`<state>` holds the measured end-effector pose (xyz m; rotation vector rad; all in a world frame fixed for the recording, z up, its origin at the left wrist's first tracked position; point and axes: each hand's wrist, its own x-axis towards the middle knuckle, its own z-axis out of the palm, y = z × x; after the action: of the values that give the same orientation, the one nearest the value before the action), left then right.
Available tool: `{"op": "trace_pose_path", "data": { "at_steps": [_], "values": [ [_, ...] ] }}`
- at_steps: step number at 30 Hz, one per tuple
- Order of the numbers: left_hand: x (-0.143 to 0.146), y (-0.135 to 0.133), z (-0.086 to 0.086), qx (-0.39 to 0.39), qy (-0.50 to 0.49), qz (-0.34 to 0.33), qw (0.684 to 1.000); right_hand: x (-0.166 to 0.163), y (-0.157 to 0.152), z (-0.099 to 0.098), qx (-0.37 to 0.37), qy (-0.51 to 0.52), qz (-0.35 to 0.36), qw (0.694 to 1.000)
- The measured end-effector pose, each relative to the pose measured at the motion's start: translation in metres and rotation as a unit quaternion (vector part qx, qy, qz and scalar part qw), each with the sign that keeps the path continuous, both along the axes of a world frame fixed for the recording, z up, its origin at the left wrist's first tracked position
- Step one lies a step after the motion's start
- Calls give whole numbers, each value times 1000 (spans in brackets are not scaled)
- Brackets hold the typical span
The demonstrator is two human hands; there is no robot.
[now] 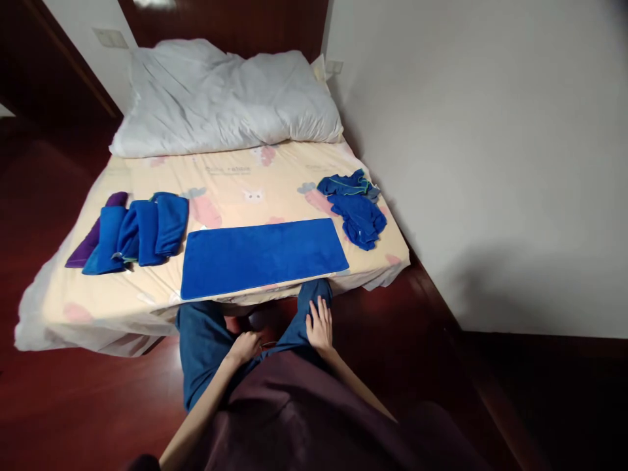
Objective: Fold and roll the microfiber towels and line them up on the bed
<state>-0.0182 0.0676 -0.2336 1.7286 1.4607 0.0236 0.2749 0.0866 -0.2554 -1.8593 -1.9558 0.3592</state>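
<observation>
A blue towel (265, 255) lies flat and spread out along the near edge of the bed, its long side facing me. My right hand (320, 325) rests on the thigh of my blue trousers (203, 340) with its fingers apart, holding nothing. Over my lap, my left hand (245, 347) is curled closed near a thin cord at the waist; whatever its fingers may hold is hidden. Left of the flat towel lie several rolled or folded blue cloths (147, 229) and a purple one (88, 242). To its right is a crumpled heap of blue cloth (358, 219) with yellow-green edging.
A folded white quilt (230, 98) lies across the head of the bed. The mattress has a cream sheet (235, 190) printed with carrots and rabbits. A pale wall (466, 163) runs close along the right side. Dark red floor (73, 405) shows at the left.
</observation>
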Motion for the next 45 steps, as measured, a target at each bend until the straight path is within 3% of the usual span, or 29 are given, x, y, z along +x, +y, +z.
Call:
{"op": "trace_pose_path", "data": {
  "at_steps": [3,6,8,10,12,15,22,27,32,40,45],
  "values": [
    [20,24,12,31,-68,53,996,-10,11,15,9,0,96,995],
    [50,31,11,36,-182,135,973,-10,13,18,2,15,97,995],
    [69,28,5,-10,-268,193,944,-7,12,18,-2,22,90,996],
    [83,26,-3,-91,-351,253,897,-5,12,19,-6,26,87,996],
    [91,27,-8,-165,-427,331,825,-4,12,20,-8,28,86,996],
    [95,40,-5,-192,-506,444,714,-4,12,21,-1,37,91,995],
    [104,86,15,-173,-597,515,591,-1,8,14,18,49,91,994],
    [107,107,13,-162,-611,531,565,-2,6,11,27,44,102,993],
    [109,112,15,-155,-625,542,540,-3,8,14,14,53,94,994],
    [120,125,26,-130,-657,595,444,-3,11,15,3,50,91,995],
    [127,131,25,-107,-648,620,430,-2,11,18,-7,52,88,995]
  ]
}}
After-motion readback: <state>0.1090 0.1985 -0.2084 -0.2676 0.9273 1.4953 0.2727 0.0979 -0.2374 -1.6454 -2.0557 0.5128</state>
